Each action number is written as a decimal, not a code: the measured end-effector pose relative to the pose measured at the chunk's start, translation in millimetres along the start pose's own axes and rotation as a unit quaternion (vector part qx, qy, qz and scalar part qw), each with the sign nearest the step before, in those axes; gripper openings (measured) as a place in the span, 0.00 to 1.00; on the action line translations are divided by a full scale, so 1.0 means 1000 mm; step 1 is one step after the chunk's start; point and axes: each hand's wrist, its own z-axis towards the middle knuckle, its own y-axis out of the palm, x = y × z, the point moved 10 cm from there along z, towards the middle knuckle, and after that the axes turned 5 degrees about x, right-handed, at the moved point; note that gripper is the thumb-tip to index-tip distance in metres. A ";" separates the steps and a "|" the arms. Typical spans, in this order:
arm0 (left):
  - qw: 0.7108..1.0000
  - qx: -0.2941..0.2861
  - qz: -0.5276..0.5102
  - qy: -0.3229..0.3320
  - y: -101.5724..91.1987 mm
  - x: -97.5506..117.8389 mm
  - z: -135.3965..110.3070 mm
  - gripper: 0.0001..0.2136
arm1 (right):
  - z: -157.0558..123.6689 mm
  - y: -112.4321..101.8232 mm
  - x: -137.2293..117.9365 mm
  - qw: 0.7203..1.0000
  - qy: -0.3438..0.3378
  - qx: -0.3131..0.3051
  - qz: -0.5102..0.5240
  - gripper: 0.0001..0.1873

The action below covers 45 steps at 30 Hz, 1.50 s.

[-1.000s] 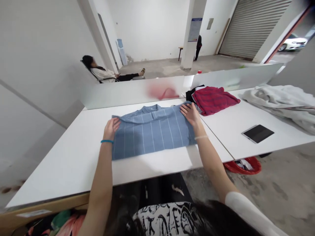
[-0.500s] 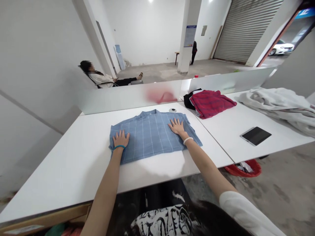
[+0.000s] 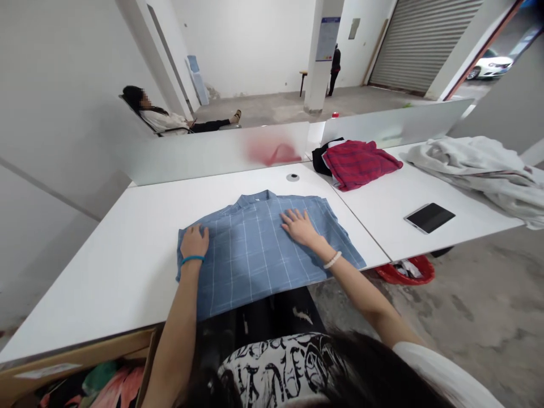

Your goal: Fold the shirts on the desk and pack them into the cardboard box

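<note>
A blue checked shirt, folded, lies on the white table, and its near edge hangs over the table's front edge. My left hand rests on the shirt's left side with its fingers curled over the cloth. My right hand lies flat on the shirt's right half, fingers spread. A blue band is on my left wrist and a white bead bracelet on my right.
A red checked garment on dark cloth lies on the adjoining table to the right, with a dark tablet and a heap of grey-white fabric. A red basket sits on the floor. A frosted divider backs the table. A person reclines in a chair beyond.
The shirt was folded over, then slid toward me until its near edge hangs off the table. Both hands went from gripping its far corners to pressing on top.
</note>
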 end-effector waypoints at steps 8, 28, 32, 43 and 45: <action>1.000 -0.009 -0.016 0.013 0.018 -0.011 0.050 0.13 | 0.012 0.024 -0.051 0.998 -0.060 -0.004 0.035 0.31; 0.984 0.029 -0.029 0.174 -0.010 0.105 -0.009 0.19 | 0.005 0.020 -0.056 0.996 -0.082 -0.020 0.038 0.31; 0.963 -0.013 -0.032 0.269 0.018 0.161 -0.094 0.23 | -0.005 0.017 -0.066 0.996 -0.074 -0.021 0.048 0.27; 0.982 0.028 0.063 0.179 0.022 0.039 -0.109 0.28 | -0.082 -0.003 -0.014 0.999 -0.003 0.040 0.010 0.27; 0.987 0.052 0.079 0.130 0.012 0.002 -0.104 0.29 | -0.097 -0.015 0.027 0.996 0.057 0.066 -0.004 0.26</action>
